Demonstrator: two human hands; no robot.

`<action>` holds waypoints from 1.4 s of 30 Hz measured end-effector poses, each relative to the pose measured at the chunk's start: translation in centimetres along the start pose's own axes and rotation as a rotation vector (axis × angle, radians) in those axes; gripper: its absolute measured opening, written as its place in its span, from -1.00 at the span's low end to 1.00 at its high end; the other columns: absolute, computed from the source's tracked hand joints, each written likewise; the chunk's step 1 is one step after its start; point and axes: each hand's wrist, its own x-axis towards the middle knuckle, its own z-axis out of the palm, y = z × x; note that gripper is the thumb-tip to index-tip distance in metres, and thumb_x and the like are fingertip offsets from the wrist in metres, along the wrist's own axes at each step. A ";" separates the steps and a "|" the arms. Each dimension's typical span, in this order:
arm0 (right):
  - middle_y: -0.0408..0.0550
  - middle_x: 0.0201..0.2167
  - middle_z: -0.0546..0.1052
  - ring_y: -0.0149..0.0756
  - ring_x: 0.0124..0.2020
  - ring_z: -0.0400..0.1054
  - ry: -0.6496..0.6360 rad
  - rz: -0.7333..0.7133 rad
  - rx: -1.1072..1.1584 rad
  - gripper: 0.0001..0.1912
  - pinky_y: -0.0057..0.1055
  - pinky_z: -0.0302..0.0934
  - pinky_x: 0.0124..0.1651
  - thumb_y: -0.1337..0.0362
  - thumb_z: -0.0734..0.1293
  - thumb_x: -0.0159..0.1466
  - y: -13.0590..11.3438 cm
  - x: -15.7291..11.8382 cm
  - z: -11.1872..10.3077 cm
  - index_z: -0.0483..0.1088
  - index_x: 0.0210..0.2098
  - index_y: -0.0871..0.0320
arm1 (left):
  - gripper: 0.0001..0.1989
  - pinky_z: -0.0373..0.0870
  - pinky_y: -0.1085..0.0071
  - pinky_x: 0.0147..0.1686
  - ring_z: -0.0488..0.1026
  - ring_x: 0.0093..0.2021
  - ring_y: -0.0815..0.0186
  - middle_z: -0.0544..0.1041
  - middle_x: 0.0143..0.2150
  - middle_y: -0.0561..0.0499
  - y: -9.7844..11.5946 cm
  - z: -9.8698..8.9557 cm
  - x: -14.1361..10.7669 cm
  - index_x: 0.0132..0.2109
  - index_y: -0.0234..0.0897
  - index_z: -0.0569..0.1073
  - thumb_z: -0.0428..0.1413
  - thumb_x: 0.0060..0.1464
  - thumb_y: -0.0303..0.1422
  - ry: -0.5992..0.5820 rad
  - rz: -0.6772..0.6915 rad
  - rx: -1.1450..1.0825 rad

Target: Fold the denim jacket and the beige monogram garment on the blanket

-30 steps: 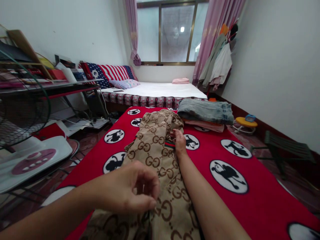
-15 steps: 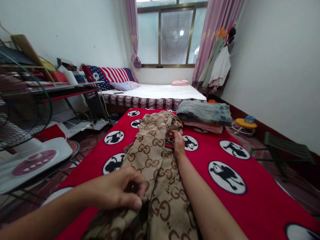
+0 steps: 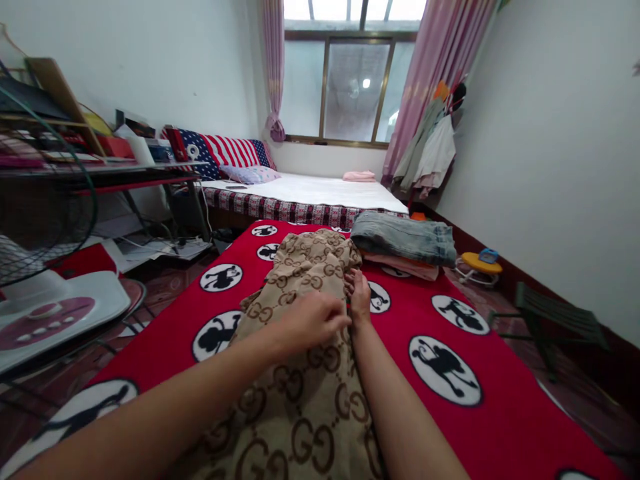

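Observation:
A tan garment (image 3: 305, 373) with brown interlocking-letter print lies lengthwise on the red blanket (image 3: 400, 427), running from near my body towards the far edge. Over its middle, close to its right edge, my left hand (image 3: 315, 321) is closed in a pinch on the garment's fabric; its fingertips are partly hidden. My right hand (image 3: 359, 298) rests along the garment's right edge, fingers slightly bent and apart, touching the cloth. The two hands are almost side by side. Folded jeans (image 3: 405, 237) lie beyond my right hand, on top of a pink folded cloth (image 3: 405, 265).
Behind stands a bed (image 3: 310, 190) with a white sheet, below the window. At left are a fan (image 3: 45, 193) and a cluttered desk (image 3: 145, 170). A yellow stool (image 3: 481, 263) and a dark folding stool (image 3: 555, 320) stand on the floor at right.
My left hand has moved forward and right across the garment, its cloth now covering the gap and striped band seen before. The right hand stays at the right edge. The view has tilted up.

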 end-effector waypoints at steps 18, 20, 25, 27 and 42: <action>-0.11 -0.59 0.45 -0.35 -0.58 0.26 -0.043 -0.272 -0.686 -0.49 -0.45 0.11 -0.54 -0.17 0.17 0.17 -1.4 2.7 1.6 0.40 -0.46 0.16 | -0.94 0.36 0.29 -0.11 0.43 -0.16 0.21 0.48 -0.24 -0.04 -8.8 4.0 2.6 -0.24 -0.25 0.47 0.16 0.11 -0.39 0.657 -0.174 -0.018; -0.12 -0.63 0.42 -0.34 -0.55 0.26 -0.045 -0.361 -0.800 -0.54 -0.45 0.11 -0.48 -0.10 0.20 0.16 -2.3 4.4 1.7 0.39 -0.56 0.16 | -0.97 0.35 0.31 -0.15 0.44 -0.22 0.23 0.49 -0.29 -0.02 -9.0 3.9 2.5 -0.32 -0.26 0.46 0.14 0.10 -0.42 0.633 -0.198 -0.053; -0.05 -0.52 0.52 -0.30 -0.45 0.34 0.046 -0.384 -0.972 -0.62 -0.44 0.12 -0.38 0.07 0.18 0.20 -4.2 7.3 1.2 0.48 -0.49 0.19 | -0.93 0.33 0.36 -0.20 0.43 -0.26 0.28 0.48 -0.33 0.01 -9.6 3.5 2.4 -0.34 -0.26 0.40 0.09 0.13 -0.45 0.818 -0.219 -0.226; 0.00 -0.44 0.55 -0.25 -0.38 0.39 0.097 -0.363 -1.068 -0.62 -0.42 0.13 -0.34 0.11 0.16 0.23 -3.9 7.2 0.9 0.51 -0.44 0.18 | -0.92 0.32 0.36 -0.20 0.42 -0.24 0.27 0.46 -0.32 0.00 -9.6 3.4 2.4 -0.34 -0.26 0.38 0.08 0.14 -0.45 0.849 -0.203 -0.227; 0.15 0.33 0.14 -0.07 0.21 0.22 -0.255 -0.634 -1.501 -0.30 -0.19 0.25 0.08 0.54 0.17 0.21 -2.3 2.1 0.0 0.10 0.32 0.09 | -0.90 0.31 0.23 0.00 0.37 -0.07 0.18 0.45 -0.18 -0.02 -9.9 3.8 2.4 -0.26 -0.19 0.56 0.19 0.02 -0.43 0.673 -0.129 0.004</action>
